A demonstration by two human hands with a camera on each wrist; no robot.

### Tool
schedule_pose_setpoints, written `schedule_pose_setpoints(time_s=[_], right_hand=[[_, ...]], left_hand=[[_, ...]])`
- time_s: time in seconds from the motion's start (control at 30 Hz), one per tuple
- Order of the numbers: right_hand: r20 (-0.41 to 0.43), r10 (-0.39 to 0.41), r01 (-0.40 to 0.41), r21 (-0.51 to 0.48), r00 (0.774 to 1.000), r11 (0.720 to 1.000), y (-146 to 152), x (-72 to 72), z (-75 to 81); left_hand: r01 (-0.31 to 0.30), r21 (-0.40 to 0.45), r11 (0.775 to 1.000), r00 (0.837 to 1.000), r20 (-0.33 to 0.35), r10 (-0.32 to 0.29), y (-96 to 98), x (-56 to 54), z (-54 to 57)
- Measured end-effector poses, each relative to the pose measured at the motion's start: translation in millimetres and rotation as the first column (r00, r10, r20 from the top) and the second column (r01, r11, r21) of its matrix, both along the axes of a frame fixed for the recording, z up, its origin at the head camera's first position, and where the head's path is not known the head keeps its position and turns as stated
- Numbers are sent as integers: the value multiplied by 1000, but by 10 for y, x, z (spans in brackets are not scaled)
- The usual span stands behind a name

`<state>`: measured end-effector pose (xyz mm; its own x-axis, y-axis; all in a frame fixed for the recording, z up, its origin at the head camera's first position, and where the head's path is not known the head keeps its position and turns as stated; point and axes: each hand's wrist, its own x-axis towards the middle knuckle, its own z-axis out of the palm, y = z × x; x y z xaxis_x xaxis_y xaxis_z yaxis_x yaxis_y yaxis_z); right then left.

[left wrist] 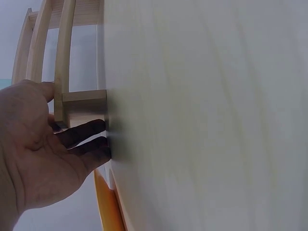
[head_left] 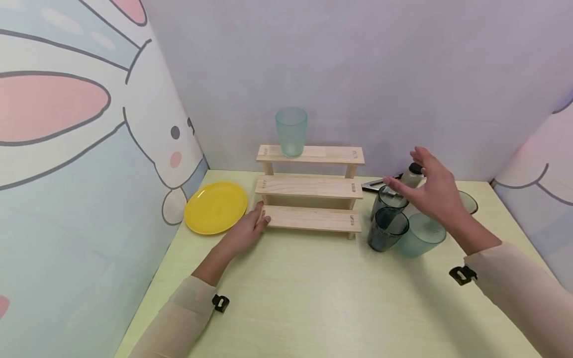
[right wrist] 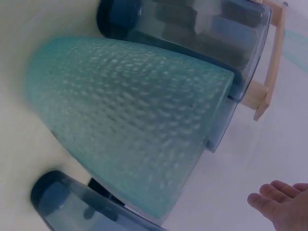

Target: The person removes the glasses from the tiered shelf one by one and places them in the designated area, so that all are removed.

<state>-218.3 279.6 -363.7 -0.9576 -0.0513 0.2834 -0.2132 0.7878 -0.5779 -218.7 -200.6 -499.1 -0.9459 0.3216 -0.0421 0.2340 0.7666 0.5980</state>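
A three-tier wooden shelf (head_left: 309, 188) stands near the back wall. My left hand (head_left: 245, 229) holds the left end of its lowest board; in the left wrist view, thumb and fingers are on either side of that end (left wrist: 62, 108). On the top tier, left of centre, a pale teal tumbler (head_left: 291, 132) stands upright. My right hand (head_left: 431, 191) is raised over a group of cups, fingers spread and holding nothing. Below it are a textured teal tumbler (right wrist: 134, 115), a dark smoky tumbler (head_left: 385, 238) and another dark one (head_left: 380, 201) behind that.
A yellow plate (head_left: 216, 208) lies left of the shelf. Behind the cups are a black-capped bottle (head_left: 412, 175) and a partly hidden metal object (head_left: 372, 186). A further dark tumbler (head_left: 468, 202) is right of the right hand. Walls border the table (head_left: 309, 293) at back and left.
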Motion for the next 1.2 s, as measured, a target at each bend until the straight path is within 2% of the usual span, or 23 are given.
schedule_pose_setpoints(time_s=[0.37,0.77,1.03,1.2], right_hand=[[43,49,-50,22,998,999,-249,-218,79],[30,104,-105,13,994,994,-581,-449,148],[69,127,-128,3,989,992,-862,-572,230],[55,153,-152,-18,987,988,-1024,-662,239]], left_hand=[[-3,-8,1000,1000,-3,3,-4,8,10],[-7,-15,1000,1000,4,7,14,11,32],[8,-2,1000,1000,-30,-8,5,8,2],[14,13,1000,999,-43,-13,21,3,8]])
